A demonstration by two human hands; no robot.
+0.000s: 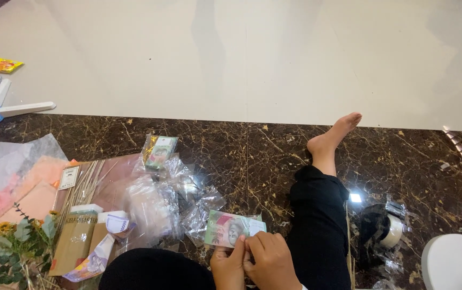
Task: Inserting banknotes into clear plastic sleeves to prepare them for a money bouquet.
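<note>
A clear plastic bag (159,152) on the dark marble floor (231,156) holds folded money. Near the floor's bottom edge, the left hand (228,266) and right hand (271,261) both pinch a green banknote (232,229).

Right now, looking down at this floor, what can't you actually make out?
- Head view: the lower edge cuts off both hands, left and right, at the wrists.
- Green paper banknote: its near edge is hidden by the fingers.
- Clear adhesive tape roll: glare blurs its wrapper.
- White round object: cropped by the corner, so its kind is unclear.
</note>
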